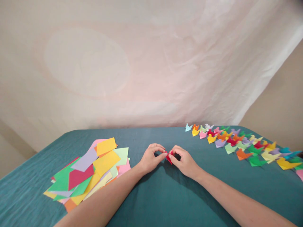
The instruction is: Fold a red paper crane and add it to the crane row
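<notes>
A small folded piece of red paper [169, 158] is pinched between my two hands, just above the middle of the table. My left hand [152, 157] grips its left edge with thumb and fingertips. From the other side, my right hand [183, 161] holds it the same way. The fingers cover much of the paper, so its exact folded shape cannot be made out.
Loose coloured paper sheets [81, 178] lie in an overlapping heap on the left, partly behind my left forearm. Several folded paper birds [242, 155] stand in rows at the right. A teal cloth [146, 201] covers the table; a pale sheet [151, 63] hangs behind it.
</notes>
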{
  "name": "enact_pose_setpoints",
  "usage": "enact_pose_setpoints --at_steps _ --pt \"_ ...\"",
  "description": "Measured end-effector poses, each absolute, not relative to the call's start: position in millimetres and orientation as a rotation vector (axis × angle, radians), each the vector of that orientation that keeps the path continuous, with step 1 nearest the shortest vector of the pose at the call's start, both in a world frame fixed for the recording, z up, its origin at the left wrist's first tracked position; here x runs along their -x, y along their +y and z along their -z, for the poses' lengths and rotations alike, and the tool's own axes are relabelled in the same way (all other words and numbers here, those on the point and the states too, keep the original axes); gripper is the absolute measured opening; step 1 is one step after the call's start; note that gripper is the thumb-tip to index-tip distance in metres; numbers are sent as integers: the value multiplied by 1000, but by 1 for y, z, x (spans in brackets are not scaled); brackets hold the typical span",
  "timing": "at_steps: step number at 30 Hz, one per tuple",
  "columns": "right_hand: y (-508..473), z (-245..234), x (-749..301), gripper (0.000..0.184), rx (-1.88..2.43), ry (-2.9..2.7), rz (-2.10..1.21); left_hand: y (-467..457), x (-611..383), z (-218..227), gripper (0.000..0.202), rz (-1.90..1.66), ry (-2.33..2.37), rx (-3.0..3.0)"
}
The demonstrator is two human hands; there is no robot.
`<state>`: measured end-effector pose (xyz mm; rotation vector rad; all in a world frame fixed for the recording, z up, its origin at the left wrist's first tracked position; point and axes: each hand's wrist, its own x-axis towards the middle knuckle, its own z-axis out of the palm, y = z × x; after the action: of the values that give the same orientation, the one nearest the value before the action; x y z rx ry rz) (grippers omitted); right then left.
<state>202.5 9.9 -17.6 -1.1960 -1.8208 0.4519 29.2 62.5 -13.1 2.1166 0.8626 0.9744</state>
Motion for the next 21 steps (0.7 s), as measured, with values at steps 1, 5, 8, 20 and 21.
enact_pose_setpoints --at_steps 1,5,8,20,21 --pt "10 18 -202 17 1195 -1824 -451 62 -29 13 8 -970 858 -2120" --pt "11 18 -203 17 1194 -1828 -446 62 -30 13 9 -950 850 -2137" --pt "11 19 -203 17 1188 -1824 -448 61 -30 12 10 -935 856 -2146" --pt "10 20 -204 18 1190 -1837 -438 61 -29 12 5 -942 843 -2156" --pt "10 20 -204 17 1188 -1841 -436 62 -29 13 5 -941 844 -2159"
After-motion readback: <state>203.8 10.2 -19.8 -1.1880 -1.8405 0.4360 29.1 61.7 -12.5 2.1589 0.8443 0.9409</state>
